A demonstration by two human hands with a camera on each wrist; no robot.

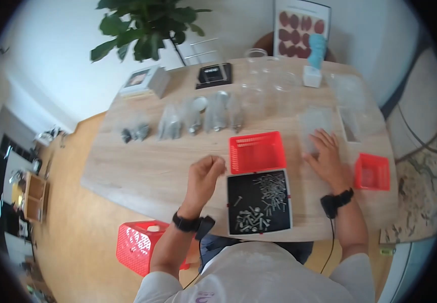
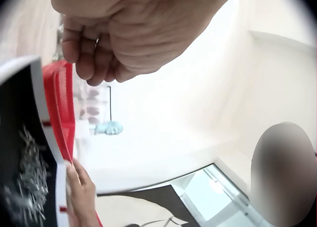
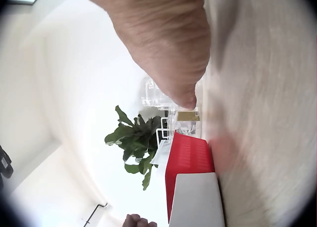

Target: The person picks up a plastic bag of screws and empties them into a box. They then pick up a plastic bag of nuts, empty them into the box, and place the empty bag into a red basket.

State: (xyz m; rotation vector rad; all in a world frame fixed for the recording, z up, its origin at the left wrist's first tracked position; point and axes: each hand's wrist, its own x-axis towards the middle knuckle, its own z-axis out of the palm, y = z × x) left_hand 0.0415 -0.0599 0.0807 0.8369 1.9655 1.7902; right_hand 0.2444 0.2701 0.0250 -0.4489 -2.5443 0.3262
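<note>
In the head view the left hand (image 1: 203,182) hovers left of the red basket (image 1: 256,152) and the black tray (image 1: 259,202), its fingers curled and nothing visible in them. The left wrist view shows that hand (image 2: 133,33) above the basket (image 2: 62,103) with bent fingers. Spread fingers of the right hand (image 1: 328,160) rest on or just over clear plastic bags (image 1: 315,121); contact cannot be told. Long thin screws (image 1: 273,192) and thicker bolts (image 1: 251,220) form separate piles in the tray, with one screw (image 1: 238,200) lying apart.
Bagged hardware (image 1: 170,123) stands in a row at the back left, beside clear containers (image 1: 253,96). At the right are a small red basket (image 1: 372,172) and a narrow clear box (image 1: 348,124). A blue bust (image 1: 317,50) and a box stack (image 1: 147,81) stand farther back.
</note>
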